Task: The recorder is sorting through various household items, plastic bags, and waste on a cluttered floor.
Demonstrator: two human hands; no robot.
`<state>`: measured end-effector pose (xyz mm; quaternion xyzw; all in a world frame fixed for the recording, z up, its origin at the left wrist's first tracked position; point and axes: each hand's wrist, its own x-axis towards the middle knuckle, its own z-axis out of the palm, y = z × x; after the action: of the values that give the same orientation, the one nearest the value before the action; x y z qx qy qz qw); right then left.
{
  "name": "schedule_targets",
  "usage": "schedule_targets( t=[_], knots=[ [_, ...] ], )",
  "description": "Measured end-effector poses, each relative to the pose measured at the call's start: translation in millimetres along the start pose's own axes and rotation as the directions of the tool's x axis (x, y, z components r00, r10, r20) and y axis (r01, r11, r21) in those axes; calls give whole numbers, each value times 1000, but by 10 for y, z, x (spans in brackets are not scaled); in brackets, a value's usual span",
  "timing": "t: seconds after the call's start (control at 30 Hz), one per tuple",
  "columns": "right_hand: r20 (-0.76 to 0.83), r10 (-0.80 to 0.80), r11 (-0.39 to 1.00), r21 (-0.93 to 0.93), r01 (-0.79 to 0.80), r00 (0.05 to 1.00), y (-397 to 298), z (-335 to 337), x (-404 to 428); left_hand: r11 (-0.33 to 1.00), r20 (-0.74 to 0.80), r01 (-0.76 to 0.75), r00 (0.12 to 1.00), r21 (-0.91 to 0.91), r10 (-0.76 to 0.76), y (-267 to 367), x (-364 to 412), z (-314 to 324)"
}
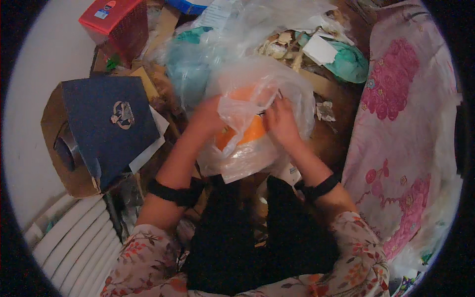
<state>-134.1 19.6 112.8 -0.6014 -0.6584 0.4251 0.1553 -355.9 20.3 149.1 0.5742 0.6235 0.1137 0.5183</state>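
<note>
In front of my knees lies a clear plastic bag [248,159], crumpled and shiny. Something orange [254,130] shows through its folds; what it is I cannot tell. My right hand [281,120] is at the right side of the bag, its bent fingers gripping the plastic. On the other side, my left hand [210,114] is blurred against the bag, and loose plastic hides its fingers. A twisted strip of the plastic [237,130] hangs between the two hands.
At left stands an open cardboard box with a dark blue flap [111,126]. A red box [115,26] is beyond it. Green plastic [349,61] and a white scrap [320,49] lie at the far right. Pink patterned fabric [393,148] borders the right, white ridged slats [78,241] the lower left.
</note>
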Motion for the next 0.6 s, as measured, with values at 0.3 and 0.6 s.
schedule_targets(
  t=[0.3,0.6],
  knots=[
    [380,-99,710,-620,333,920,201,319,-94,467,213,105,959,-878,184,-593,-21,-240],
    [409,-151,553,-720,420,900,518,320,148,-192,-58,25,909,-981,413,-393,-42,-382]
  ],
)
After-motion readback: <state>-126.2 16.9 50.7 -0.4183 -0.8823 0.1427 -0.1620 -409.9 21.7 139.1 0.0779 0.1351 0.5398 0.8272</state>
